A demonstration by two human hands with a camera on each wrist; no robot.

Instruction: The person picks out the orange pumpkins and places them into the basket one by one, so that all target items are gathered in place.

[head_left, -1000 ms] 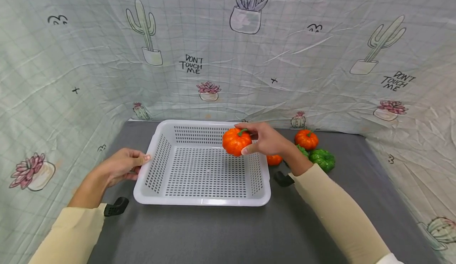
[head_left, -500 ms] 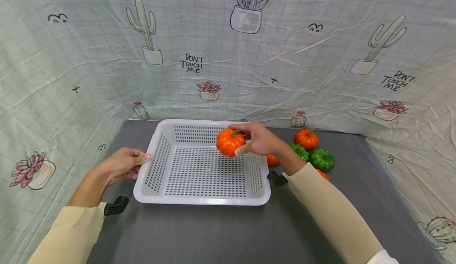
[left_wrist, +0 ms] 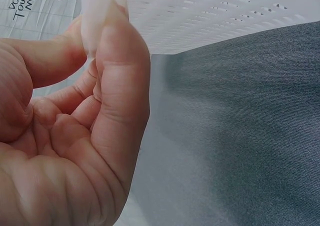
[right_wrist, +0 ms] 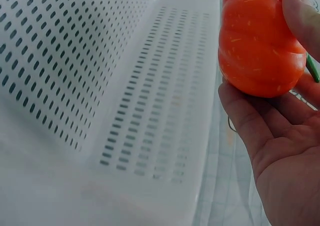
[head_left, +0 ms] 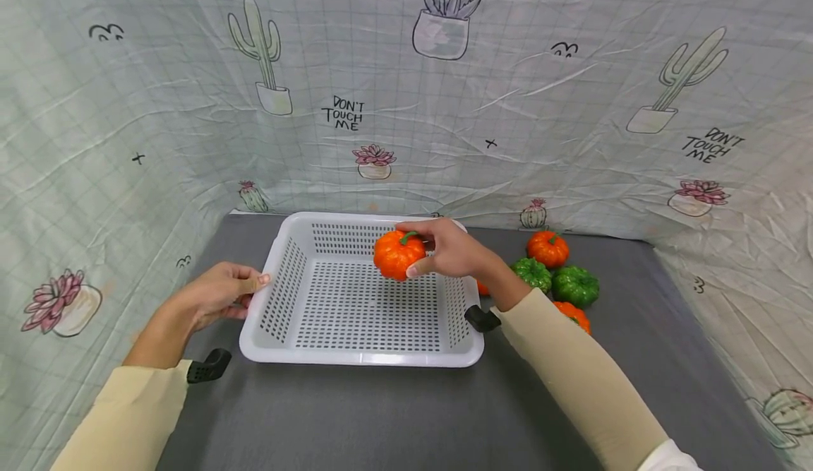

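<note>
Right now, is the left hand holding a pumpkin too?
No, the left hand pinches the edge of the white basket, while the right hand holds an orange pumpkin.

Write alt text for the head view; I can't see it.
A right hand holds an orange pumpkin above a white perforated basket while the left hand grips the basket's rim. Two green pumpkins and three more orange ones lie on the grey tabletop to its right.

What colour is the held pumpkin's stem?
Green; the stem of the orange pumpkin shows best in the head view.
</note>
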